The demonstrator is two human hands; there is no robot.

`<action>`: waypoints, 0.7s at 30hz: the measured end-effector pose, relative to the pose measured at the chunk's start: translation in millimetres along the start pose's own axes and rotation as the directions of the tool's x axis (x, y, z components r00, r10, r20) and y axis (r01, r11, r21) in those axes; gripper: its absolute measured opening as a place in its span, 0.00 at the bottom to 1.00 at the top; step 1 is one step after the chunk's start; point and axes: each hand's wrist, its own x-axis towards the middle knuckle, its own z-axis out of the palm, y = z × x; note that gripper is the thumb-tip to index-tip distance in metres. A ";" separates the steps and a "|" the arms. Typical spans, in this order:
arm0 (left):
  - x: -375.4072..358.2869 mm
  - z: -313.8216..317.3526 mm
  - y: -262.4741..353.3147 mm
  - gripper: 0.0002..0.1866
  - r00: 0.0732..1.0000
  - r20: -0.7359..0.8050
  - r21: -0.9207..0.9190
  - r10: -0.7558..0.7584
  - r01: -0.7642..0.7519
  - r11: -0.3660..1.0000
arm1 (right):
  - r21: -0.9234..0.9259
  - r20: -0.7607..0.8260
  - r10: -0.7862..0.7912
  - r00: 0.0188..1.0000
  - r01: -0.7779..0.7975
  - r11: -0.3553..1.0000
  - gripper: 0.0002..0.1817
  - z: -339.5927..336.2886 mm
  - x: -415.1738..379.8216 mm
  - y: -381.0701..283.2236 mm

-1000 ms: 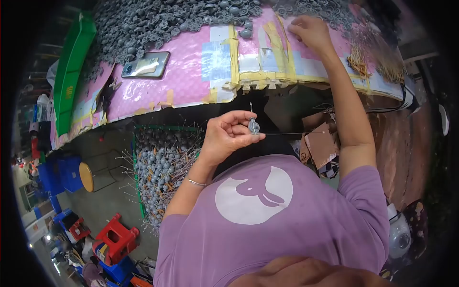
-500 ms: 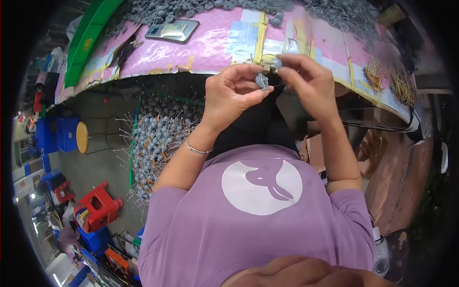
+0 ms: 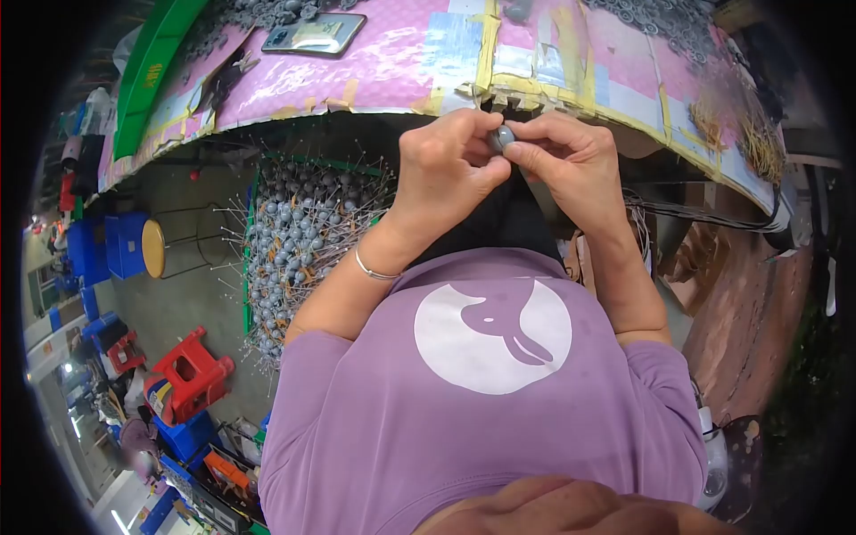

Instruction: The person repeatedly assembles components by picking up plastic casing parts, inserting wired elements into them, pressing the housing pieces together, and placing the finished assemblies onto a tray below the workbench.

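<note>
My left hand (image 3: pixel 448 165) and my right hand (image 3: pixel 571 165) meet just in front of the table edge. Between their fingertips is a small, shiny grey rounded piece (image 3: pixel 501 137), pinched from both sides. My fingers cover part of it, so its full shape does not show. Farther up on the table lies a loose grey piece (image 3: pixel 517 11), and heaps of similar small grey parts (image 3: pixel 629 20) spread along the far side.
A phone (image 3: pixel 314 34) lies on the pink-covered table (image 3: pixel 383 76), with a green strip (image 3: pixel 152 80) at its left. Below stands a green-edged container of grey balls on thin stems (image 3: pixel 299 236). Bundles of thin strands (image 3: pixel 758 156) lie at the right. A red stool (image 3: pixel 189 374) stands on the floor.
My right hand has moved left and met my left hand. The folded grey piece seen before in my left fingers is no longer distinct; a rounded grey surface shows between both hands.
</note>
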 end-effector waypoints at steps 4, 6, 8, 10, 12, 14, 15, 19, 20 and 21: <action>3.2 0.4 -11.4 0.20 0.994 0.015 0.134 0.105 -0.106 0.985 | 0.011 -0.007 -0.029 1.000 0.029 1.000 0.10 2.3 5.4 8.5; 6.5 -0.1 -10.2 0.21 0.998 0.056 -0.021 -0.034 0.035 0.999 | 0.098 -0.004 -0.047 0.999 0.047 0.994 0.09 -2.9 8.7 19.9; 7.4 0.3 -14.5 0.23 0.971 0.148 -0.183 -0.187 0.212 0.960 | 0.164 0.022 -0.137 0.990 0.131 0.978 0.11 -12.3 11.2 27.4; 8.9 5.0 -12.6 0.23 0.961 0.182 -0.376 -0.210 0.265 0.888 | 0.363 0.086 -0.097 0.992 0.059 0.930 0.13 -16.9 12.7 32.1; 8.8 10.6 -11.7 0.25 0.947 0.223 -0.458 -0.233 0.313 0.832 | 0.457 0.168 -0.095 0.981 0.008 0.890 0.17 -20.3 13.4 38.8; 8.3 15.6 -11.5 0.27 0.929 0.261 -0.440 -0.262 0.356 0.824 | 0.585 0.181 -0.117 0.976 -0.011 0.811 0.18 -17.5 14.1 44.8; 8.3 17.8 -9.1 0.28 0.931 0.250 -0.471 -0.267 0.358 0.806 | 0.645 0.185 -0.129 0.974 -0.022 0.764 0.19 -15.7 14.0 46.5; 13.7 24.4 10.0 0.31 0.944 0.177 -0.507 -0.279 0.331 0.796 | 0.730 0.107 -0.104 0.989 -0.007 0.683 0.18 -8.9 15.9 47.0; 13.7 26.0 12.7 0.31 0.947 0.154 -0.493 -0.281 0.320 0.809 | 0.746 0.067 -0.072 0.995 -0.002 0.666 0.18 -5.2 17.3 44.9; 15.7 27.8 10.7 0.30 0.945 0.144 -0.504 -0.293 0.325 0.800 | 0.760 0.026 -0.044 0.999 0.009 0.649 0.17 -1.6 19.6 43.2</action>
